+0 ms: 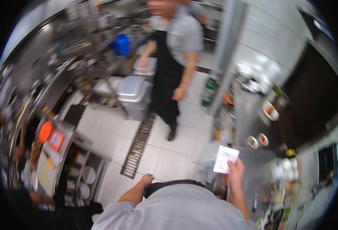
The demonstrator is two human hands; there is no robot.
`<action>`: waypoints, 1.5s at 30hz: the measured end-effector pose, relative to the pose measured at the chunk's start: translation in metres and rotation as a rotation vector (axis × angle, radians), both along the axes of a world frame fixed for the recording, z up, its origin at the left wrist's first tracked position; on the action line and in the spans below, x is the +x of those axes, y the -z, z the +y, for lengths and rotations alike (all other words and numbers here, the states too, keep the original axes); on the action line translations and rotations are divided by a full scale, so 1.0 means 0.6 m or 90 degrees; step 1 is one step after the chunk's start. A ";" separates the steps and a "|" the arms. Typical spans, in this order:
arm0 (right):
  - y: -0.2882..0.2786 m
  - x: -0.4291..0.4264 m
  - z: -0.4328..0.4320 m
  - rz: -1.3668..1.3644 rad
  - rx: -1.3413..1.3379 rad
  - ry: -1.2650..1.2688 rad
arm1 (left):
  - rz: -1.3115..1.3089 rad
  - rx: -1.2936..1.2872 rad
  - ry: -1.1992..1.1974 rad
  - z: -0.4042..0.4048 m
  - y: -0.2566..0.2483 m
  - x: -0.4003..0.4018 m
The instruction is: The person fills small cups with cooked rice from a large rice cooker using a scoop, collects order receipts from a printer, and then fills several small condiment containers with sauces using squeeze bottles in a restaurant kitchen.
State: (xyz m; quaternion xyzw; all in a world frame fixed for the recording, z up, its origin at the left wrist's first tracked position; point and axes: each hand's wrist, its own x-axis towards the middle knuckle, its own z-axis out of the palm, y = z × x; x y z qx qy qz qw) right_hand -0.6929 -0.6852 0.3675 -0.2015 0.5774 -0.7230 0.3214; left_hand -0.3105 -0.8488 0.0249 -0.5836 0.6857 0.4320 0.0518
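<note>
My right hand (235,170) grips a white paper slip (225,159) that bears handwriting, held in front of the steel counter on the right. My left hand (148,178) hangs low by the waist, over the tiled floor; its fingers look curled, but whether they are fully closed cannot be told. Beyond the slip, two small white bowls (252,142) with sauce or seasoning stand on the counter. Farther back on it is a white oval dish (270,111) with food in it.
A person in a black apron (169,72) stands ahead, beside grey lidded bins (133,90). A metal floor drain grate (137,148) crosses the white tiles. At left are a prep counter with a cutting board (46,166) and shelved plates (88,174); another person's dark sleeve (79,215) is at lower left.
</note>
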 end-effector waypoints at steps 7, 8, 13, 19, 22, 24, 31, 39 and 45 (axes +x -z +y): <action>0.060 -0.115 0.091 -0.077 -0.008 0.118 | 0.451 0.257 0.256 0.043 -0.407 -0.479; 0.068 -0.116 0.086 -0.111 -0.023 0.099 | 0.488 0.389 0.240 0.049 -0.473 -0.512; 0.095 -0.132 0.034 -0.034 0.070 0.044 | 0.481 0.335 0.249 0.018 -0.466 -0.612; 0.113 -0.252 0.020 0.005 0.188 0.173 | 0.442 0.259 -0.022 -0.198 -0.269 -0.667; 0.110 -0.310 -0.021 -0.051 0.195 0.261 | 0.235 0.005 0.301 -0.313 -0.205 -0.705; 0.102 -0.340 -0.070 -0.064 0.188 0.294 | 0.103 -0.094 0.542 -0.383 -0.185 -0.750; 0.089 -0.418 -0.355 0.055 0.168 0.158 | -0.122 -0.299 0.771 -0.693 -0.170 -0.886; 0.121 -0.571 -0.567 -0.025 0.241 0.058 | -0.085 -0.186 0.649 -0.844 -0.122 -0.906; 0.150 -0.740 -0.850 -0.008 0.218 -0.060 | -0.241 -0.088 0.459 -0.970 -0.084 -0.770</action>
